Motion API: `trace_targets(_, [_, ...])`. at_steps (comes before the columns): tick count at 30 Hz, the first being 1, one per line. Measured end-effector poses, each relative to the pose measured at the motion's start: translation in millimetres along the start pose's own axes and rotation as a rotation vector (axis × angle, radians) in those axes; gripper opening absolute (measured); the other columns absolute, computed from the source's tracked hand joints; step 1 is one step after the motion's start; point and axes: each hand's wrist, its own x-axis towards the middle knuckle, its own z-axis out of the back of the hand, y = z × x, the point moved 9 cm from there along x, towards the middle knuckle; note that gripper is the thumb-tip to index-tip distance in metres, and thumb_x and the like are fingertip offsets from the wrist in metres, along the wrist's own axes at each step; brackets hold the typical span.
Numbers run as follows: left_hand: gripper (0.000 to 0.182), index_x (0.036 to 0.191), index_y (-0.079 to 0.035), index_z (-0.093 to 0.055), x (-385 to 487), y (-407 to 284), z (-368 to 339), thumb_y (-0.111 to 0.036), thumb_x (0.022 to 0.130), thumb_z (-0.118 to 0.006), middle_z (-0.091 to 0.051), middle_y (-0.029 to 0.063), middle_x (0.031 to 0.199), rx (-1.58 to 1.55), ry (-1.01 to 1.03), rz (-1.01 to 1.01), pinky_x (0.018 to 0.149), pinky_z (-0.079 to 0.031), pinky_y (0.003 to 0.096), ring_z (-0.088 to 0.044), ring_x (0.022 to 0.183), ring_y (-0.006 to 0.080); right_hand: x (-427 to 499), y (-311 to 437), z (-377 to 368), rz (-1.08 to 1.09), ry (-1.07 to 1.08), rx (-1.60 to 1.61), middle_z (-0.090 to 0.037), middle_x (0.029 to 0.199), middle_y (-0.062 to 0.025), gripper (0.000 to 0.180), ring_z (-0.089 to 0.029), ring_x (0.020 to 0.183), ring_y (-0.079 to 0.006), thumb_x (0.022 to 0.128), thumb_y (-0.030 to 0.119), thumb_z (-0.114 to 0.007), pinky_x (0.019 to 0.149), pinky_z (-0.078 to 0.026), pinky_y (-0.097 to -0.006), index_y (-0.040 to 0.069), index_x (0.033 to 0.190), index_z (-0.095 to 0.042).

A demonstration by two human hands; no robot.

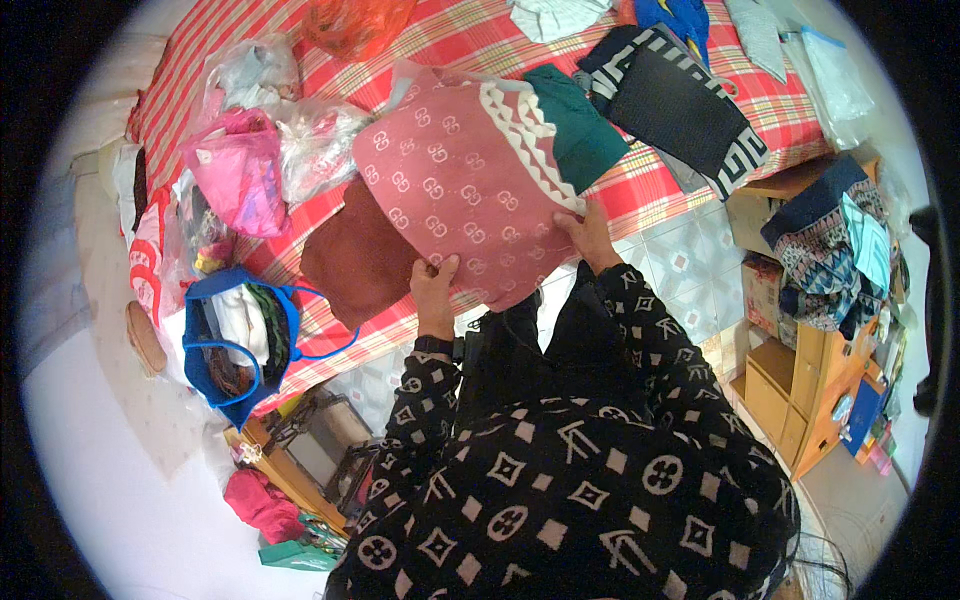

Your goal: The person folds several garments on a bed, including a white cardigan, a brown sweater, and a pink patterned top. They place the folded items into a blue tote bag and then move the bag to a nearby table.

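Both hands grip a pink knit garment point(442, 180) with a pale repeated monogram and a white zigzag trim along its right side. My left hand point(433, 289) pinches its near lower edge, thumb on top. Farther right, my right hand point(589, 236) holds the edge close to the end of the white trim. The garment spreads over the near side of the bed. A brown folded cloth point(364, 255) lies partly beneath it on the left. On the right, a dark green folded cloth point(577, 127) shows from behind the trim.
A red plaid sheet point(465, 45) covers the bed. Black patterned knitwear point(675, 105) lies at right. Clear plastic bags point(322, 146), a pink bag point(240, 172) and a blue tote bag point(199, 352) with clothes stand at left. A wooden cabinet point(814, 390) bears a patterned knit point(821, 247).
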Motion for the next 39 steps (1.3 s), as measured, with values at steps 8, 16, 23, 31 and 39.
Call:
trace_targets(8, [0.04, 0.124, 0.002, -0.06, -7.6, 4.1, -27.8, -0.01, 0.088, -0.075, -0.068, 0.0091, 0.115, -0.238, 0.188, 0.16, 0.092, -0.053, 0.0358, -0.066, 0.101, 0.02, -16.4, 12.8, -34.4, -0.409, 0.318, 0.118, -0.071, 0.112, -0.0151, 0.05, -0.069, 0.095, -0.0245, 0.081, 0.009, -0.075, 0.085, -0.056, -0.0377, -0.003, 0.127, -0.059])
trace_targets(16, [0.034, 0.126, 0.002, -0.055, -5.2, -20.8, -39.6, -0.013, 0.097, -0.063, -0.066, 0.0095, 0.117, -0.306, 0.345, 0.113, 0.096, -0.056, 0.0396, -0.066, 0.107, 0.0236, -3.2, 75.3, 51.8, -0.174, 0.228, 0.23, -0.069, 0.116, -0.01, 0.05, -0.067, 0.1, -0.0199, 0.086, -0.003, -0.066, 0.087, -0.056, -0.0342, 0.0, 0.134, -0.055])
trace_targets(23, [0.055, 0.135, 0.009, -0.04, 75.5, -74.2, -24.1, -0.015, 0.095, -0.068, -0.064, 0.0164, 0.117, -0.437, 0.214, -0.066, 0.094, -0.055, 0.0428, -0.067, 0.104, 0.0283, 38.6, 64.3, 105.3, -0.172, 0.25, 0.081, -0.069, 0.109, -0.0044, 0.047, -0.065, 0.093, -0.0121, 0.089, -0.005, -0.064, 0.081, -0.055, -0.0286, 0.004, 0.135, -0.057])
trace_targets(31, [0.055, 0.127, 0.003, -0.061, 156.7, -133.0, -69.4, -0.017, 0.081, -0.084, -0.071, 0.0122, 0.108, 0.169, 0.045, -0.367, 0.08, -0.054, 0.0302, -0.067, 0.091, 0.0178, 37.8, 103.4, 95.0, 0.052, 0.316, -0.172, -0.07, 0.11, -0.0125, 0.043, -0.066, 0.1, -0.0203, 0.084, -0.003, -0.07, 0.087, -0.053, -0.0356, 0.002, 0.126, -0.062])
trace_targets(39, [0.02, 0.105, 0.0, -0.071, 98.0, -179.5, -60.9, -0.008, 0.086, -0.072, -0.069, 0.0025, 0.091, 0.214, -0.038, -0.492, 0.079, -0.051, 0.03, -0.063, 0.086, 0.0124, 50.3, 180.7, 143.1, 0.177, 0.227, -0.336, -0.067, 0.089, -0.0037, 0.027, -0.058, 0.08, -0.0105, 0.09, 0.007, -0.07, 0.074, -0.05, -0.0283, 0.004, 0.117, -0.068])
